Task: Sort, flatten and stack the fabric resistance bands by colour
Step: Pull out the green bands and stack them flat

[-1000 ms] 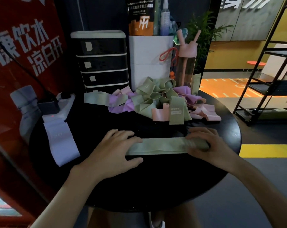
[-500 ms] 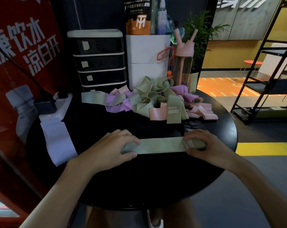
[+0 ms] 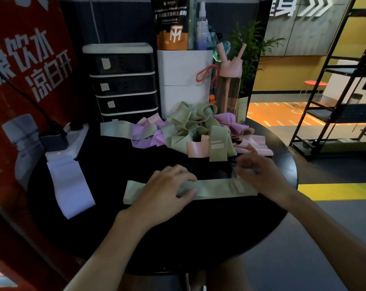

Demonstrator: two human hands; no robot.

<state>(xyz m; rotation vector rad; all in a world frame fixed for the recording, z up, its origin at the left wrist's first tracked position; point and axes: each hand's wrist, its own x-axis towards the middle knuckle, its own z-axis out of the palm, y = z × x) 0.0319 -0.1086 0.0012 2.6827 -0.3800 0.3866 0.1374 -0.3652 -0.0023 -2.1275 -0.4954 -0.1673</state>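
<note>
A green band lies flat across the near middle of the round black table. My left hand rests palm down on its left half with the fingers fairly straight. My right hand is blurred and sits just above the band's right end, fingers loosely bent and holding nothing. Behind them is a tangled pile of bands in green, purple and pink. A pale lavender band lies flat at the table's left.
At the back stand a black drawer unit, a white box, a pink bottle and a plant. A power strip sits at the left. A red banner stands to the left, a black shelf rack to the right.
My left hand slid right along the green band, baring its left end. My right hand came off the band's right end, uncovering the label, and moved slightly toward the pile.
</note>
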